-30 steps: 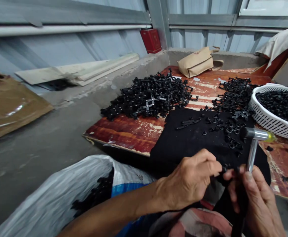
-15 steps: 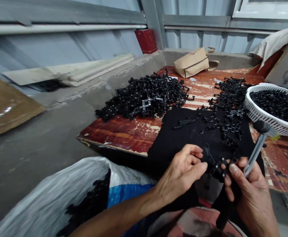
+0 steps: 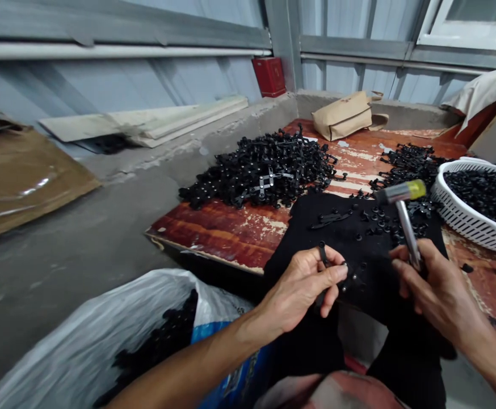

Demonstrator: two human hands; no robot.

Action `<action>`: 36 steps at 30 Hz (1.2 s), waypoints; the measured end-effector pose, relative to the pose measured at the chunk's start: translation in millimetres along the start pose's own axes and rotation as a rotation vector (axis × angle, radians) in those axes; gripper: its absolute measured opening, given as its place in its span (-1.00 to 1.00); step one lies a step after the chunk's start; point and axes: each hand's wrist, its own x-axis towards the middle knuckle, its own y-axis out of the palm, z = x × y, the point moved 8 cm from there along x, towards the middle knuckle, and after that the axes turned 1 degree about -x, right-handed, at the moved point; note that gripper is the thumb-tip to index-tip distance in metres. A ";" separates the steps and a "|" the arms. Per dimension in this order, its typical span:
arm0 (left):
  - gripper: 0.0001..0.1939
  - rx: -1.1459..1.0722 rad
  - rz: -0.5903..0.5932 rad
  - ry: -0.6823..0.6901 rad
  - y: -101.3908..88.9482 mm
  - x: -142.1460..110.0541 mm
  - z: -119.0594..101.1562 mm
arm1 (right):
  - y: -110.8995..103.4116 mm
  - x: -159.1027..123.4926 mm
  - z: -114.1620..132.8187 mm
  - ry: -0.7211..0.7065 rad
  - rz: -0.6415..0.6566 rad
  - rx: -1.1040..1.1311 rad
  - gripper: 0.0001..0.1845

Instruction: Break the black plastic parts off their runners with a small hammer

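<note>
My left hand point(image 3: 305, 284) pinches a black jointed linkage point(image 3: 323, 255) with shiny rivets, low over the front edge of the black cloth point(image 3: 307, 227). Part of the linkage is hidden behind the fingers. To the right, my right hand point(image 3: 433, 289) is wrapped round a hammer point(image 3: 407, 227) with a metal shaft and a head that is dark at one end and yellow at the other. The hammer's head is raised above the cloth and points left and right. Small black round pieces point(image 3: 378, 216) and a few loose black strips point(image 3: 332, 217) lie on the cloth beyond my hands.
A large heap of black linkages point(image 3: 269, 165) covers the table's left back, with a smaller pile point(image 3: 416, 162) at right. A white basket point(image 3: 465, 213) holds small black pieces. A tan bag point(image 3: 344, 116) stands behind. Below left, an open white sack point(image 3: 90, 324) contains black parts.
The linkage has passed from my right hand into my left, which has closed on it. My right hand has moved right and raised the hammer upright. The view has shifted slightly left.
</note>
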 end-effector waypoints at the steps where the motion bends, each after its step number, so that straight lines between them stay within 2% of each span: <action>1: -0.69 -0.019 -0.023 -0.006 -5.6 0.1 0.0 | -0.1 12.4 4.1 -0.042 0.021 -0.095 -0.89; 3: -0.65 -0.062 -0.066 -0.019 -14.8 -0.1 1.9 | 4.4 36.0 10.4 -0.125 0.055 -0.280 -0.95; 6: -0.63 -0.114 -0.082 -0.042 -21.4 -1.4 7.7 | 20.1 63.6 13.1 -0.207 0.116 -0.510 -0.86; 9: -0.63 -0.151 -0.055 -0.055 -23.9 -3.0 12.4 | 34.9 79.6 9.2 -0.207 0.185 -0.669 -0.78; 12: -0.65 -0.169 -0.028 -0.060 -26.1 -4.7 14.6 | 38.5 84.1 5.5 -0.177 0.227 -0.758 -0.77; 18: -0.70 -0.167 0.012 -0.078 -27.2 -7.2 17.4 | 24.6 66.8 -0.8 -0.098 0.273 -0.803 -0.81; 21: -0.70 -0.170 0.021 -0.085 -26.5 -7.5 18.4 | 20.6 61.4 3.9 -0.097 0.268 -0.810 -0.85; 26: -0.70 -0.166 0.011 -0.101 -27.0 -7.3 19.9 | 19.4 86.7 19.6 -0.101 0.187 -0.852 -0.83; 31: -0.71 -0.158 0.004 -0.108 -28.1 -6.9 20.4 | 35.6 118.3 16.9 -0.144 0.240 -0.877 -0.77; 36: -0.71 -0.155 0.008 -0.105 -28.4 -7.3 21.4 | 37.5 118.9 10.1 -0.122 0.273 -0.871 -0.76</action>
